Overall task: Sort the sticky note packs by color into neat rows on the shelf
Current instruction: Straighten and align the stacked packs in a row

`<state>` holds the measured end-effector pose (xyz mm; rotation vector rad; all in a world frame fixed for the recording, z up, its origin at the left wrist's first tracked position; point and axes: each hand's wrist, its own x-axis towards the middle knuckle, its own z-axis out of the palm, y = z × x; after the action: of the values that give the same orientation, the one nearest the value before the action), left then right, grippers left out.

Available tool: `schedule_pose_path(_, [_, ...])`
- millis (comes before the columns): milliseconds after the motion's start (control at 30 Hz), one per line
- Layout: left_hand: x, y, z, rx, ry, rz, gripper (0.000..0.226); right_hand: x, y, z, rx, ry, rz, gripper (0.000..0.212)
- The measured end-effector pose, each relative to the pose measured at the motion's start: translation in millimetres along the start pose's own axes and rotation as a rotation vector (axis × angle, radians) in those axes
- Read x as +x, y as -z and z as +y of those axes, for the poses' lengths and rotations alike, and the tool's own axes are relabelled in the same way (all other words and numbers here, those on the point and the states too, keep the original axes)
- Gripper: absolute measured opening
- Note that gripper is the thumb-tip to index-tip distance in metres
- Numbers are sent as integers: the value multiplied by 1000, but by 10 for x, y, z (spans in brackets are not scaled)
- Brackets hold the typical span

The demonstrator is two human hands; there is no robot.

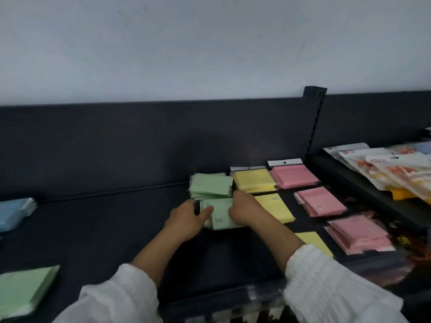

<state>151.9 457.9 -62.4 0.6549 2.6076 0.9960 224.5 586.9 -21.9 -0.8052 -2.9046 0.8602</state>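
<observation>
On the dark shelf (105, 224) both hands hold a small stack of green sticky note packs (220, 214). My left hand (189, 217) grips its left side with the thumb on top. My right hand (242, 209) grips its right side, fingers curled over the edge. Behind it lies another green stack (210, 185) against the back panel. To the right run a column of yellow packs (254, 178) (276, 207) (314, 242) and a column of pink packs (292, 174) (319, 201) (359, 233). More green packs (25, 287) lie at front left, blue packs (14, 212) at far left.
A black upright post (314, 127) divides this bay from the right one, where a tilted shelf (363, 187) carries white and orange printed bags (396, 169). The back panel (140, 141) is dark grey under a pale wall. A clear price rail (224, 301) edges the shelf front.
</observation>
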Motion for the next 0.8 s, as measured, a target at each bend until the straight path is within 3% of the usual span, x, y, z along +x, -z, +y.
schedule_pose_path(133, [101, -85, 39, 9, 31, -20, 68, 76, -17, 29, 25, -14, -36, 38])
schedule_pose_path(267, [89, -123, 139, -164, 20, -13, 53, 146, -142, 72, 166, -10, -6, 45])
schedule_pose_path(433, [6, -46, 99, -411, 38, -3, 73, 106, -295, 91, 587, -60, 139, 57])
schedule_pose_path(533, [-50, 86, -58, -493, 38, -9, 87, -32, -328, 18, 913, -105, 11, 51])
schedule_pose_path(633, [-216, 244, -229, -386, -19, 71, 88, -161, -462, -138, 895, 6, -81, 46])
schedule_pose_path(800, [-284, 562, -418, -448, -166, 331, 72, -136, -575, -528, 724, 233, 60, 46])
